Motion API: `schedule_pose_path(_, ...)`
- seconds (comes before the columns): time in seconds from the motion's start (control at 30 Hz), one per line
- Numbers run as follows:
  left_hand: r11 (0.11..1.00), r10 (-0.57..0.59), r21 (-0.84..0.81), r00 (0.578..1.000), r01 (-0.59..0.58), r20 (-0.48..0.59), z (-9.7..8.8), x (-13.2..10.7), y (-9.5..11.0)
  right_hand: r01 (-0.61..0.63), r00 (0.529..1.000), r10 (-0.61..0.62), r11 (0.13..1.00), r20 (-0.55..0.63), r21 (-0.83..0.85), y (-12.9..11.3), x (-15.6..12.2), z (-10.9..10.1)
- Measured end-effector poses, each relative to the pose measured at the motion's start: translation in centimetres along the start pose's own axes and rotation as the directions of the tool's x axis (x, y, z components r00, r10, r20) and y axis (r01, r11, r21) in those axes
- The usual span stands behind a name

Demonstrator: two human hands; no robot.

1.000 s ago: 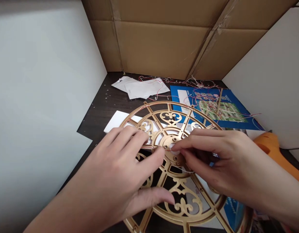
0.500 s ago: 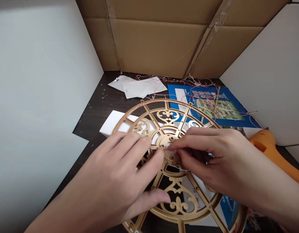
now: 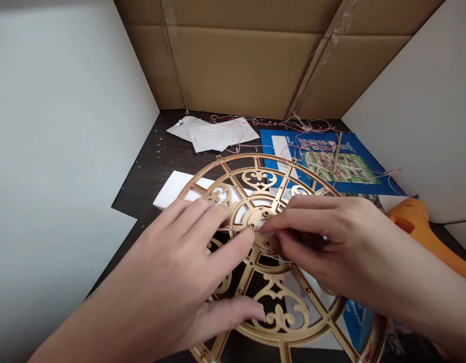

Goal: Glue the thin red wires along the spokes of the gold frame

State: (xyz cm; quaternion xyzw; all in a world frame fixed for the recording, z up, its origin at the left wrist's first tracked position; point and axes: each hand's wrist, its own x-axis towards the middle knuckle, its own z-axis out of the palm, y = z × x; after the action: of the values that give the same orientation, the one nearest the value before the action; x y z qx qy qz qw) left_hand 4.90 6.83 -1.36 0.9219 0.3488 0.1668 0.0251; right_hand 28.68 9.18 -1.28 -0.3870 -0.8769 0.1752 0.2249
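The flat round gold wheel with curly cut-out shapes lies on the dark table in the middle of the picture. A thin red wire runs along one spoke on the left side, from the rim toward the round hub. So I think one spoke has its wire laid down. The other spokes look bare, as far as I can see. A pile of loose red wires waits at the top of the picture, so much of the work seems left.

The left hand comes in from the lower left. It lies flat and open on the wheel, palm down, holding nothing. Its fingers press on the spoke with the wire, and the thumb rests on a curly shape lower down.

The right hand comes in from the lower right. Its thumb and first finger are pinched together right at the hub, where the wire ends. It seems to hold the wire's end, but the end itself is too small to see.

An orange plastic tool lies at the right edge. A blue picture booklet and white paper sheets lie behind the wheel.
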Motion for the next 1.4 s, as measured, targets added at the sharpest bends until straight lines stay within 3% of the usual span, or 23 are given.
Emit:
schedule_pose_path(0.33,0.999,-0.040,-0.016,0.998,0.039,-0.050,0.1,0.7,0.3,0.050,0.998,-0.048,0.997,0.038,-0.056,0.2,-0.3,-0.3)
schedule_pose_path(0.57,1.000,0.001,-0.004,1.000,-0.001,0.013,-0.1,-0.1,-0.1,0.083,0.997,-0.082,0.991,0.009,-0.106,0.3,-0.4,-0.4)
schedule_pose_path(0.8,1.000,0.004,-0.021,1.000,-0.003,0.024,-0.2,-0.1,0.0,0.237,0.970,-0.219,0.946,0.106,-0.220,0.9,-0.6,-0.8)
schedule_pose_path(0.97,1.000,0.010,-0.022,1.000,-0.009,0.024,-0.2,-0.3,0.0,0.288,0.957,-0.276,0.933,0.084,-0.215,1.1,-0.6,-0.7)
schedule_pose_path(1.4,0.998,0.009,-0.063,1.000,-0.008,0.009,-0.1,-0.1,-0.2,0.311,0.950,-0.296,0.921,0.100,-0.234,1.7,-0.6,-0.7)
